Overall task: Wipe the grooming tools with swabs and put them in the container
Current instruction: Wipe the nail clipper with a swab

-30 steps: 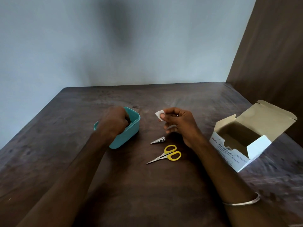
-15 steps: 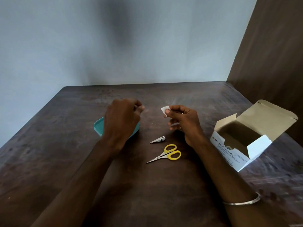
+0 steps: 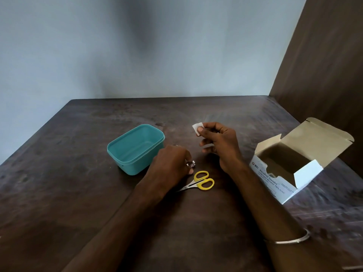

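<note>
A teal plastic container (image 3: 135,148) stands open on the dark wooden table. Just right of it, my left hand (image 3: 171,163) rests on the table with its fingers closed around a small silver nail clipper (image 3: 191,164), of which only the end shows. Small scissors with yellow handles (image 3: 202,181) lie flat right below that hand. My right hand (image 3: 220,144) hovers above the table and pinches a small white swab (image 3: 197,127) between thumb and fingers.
An open white box of alcohol swabs (image 3: 275,177) sits at the right with its flap raised. A dark wooden panel rises at the far right and a pale wall stands behind the table (image 3: 59,193).
My left hand left the teal container, crossed to the right and came down onto the nail clipper. My right hand stayed raised with the swab.
</note>
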